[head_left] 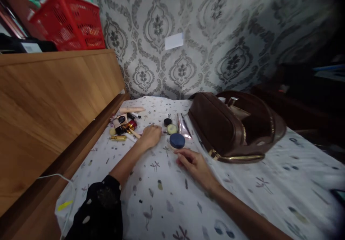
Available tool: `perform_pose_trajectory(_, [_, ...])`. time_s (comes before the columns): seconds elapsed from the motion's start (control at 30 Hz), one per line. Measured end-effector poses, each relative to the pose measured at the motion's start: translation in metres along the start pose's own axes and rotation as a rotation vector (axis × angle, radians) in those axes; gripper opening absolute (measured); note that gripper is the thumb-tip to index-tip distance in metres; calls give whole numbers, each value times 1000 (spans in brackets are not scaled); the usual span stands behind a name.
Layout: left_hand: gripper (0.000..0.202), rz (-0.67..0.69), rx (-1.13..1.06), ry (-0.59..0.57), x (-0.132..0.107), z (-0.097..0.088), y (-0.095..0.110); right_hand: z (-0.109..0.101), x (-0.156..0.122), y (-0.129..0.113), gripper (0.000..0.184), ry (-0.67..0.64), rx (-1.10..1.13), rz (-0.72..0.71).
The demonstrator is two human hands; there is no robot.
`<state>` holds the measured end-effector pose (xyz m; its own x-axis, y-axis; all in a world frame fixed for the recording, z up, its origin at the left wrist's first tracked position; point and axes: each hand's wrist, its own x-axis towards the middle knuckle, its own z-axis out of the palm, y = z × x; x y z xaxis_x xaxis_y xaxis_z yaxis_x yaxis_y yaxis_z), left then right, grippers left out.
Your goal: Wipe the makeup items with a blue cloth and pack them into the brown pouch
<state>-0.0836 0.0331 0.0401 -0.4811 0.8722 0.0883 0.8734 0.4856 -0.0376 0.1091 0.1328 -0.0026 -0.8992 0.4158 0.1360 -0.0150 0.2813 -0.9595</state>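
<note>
The left arm stretches toward the far edge of the printed cloth (167, 189), its hand (152, 136) palm down, fingers curled — whether they grip the slim tube (164, 132) beside them, I can't tell. The right hand (194, 164) comes in low, thumb and forefinger slightly apart at a round, blue-lidded jar (177, 140) (nearer the far edge than the near). A smooth brown bag (212, 121) slumps rightward.

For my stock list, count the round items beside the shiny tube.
3: black item farthest back, pale item between, blue item nearest the right hand. Others may be hidden.
</note>
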Motion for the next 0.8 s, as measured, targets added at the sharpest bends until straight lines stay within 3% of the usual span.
perform_pose_trajectory(0.2, [29,55,38,-26,-17,-9,2,2,-2,-2,38,-22,-47,-5])
perform_pose_trajectory(0.53, [21,262,-7,-97,-34,-26,-7,-1,-3,-5,35,-55,-106,-3])
perform_pose_trajectory(0.67, [21,319,-248,-8,-41,-51,-8,-2,-4,-4,39,-54,-126,-15])
perform_pose_trajectory(0.8, [27,316,-673,63,-49,-68,3,-2,-6,-5,49,-67,-77,-48])
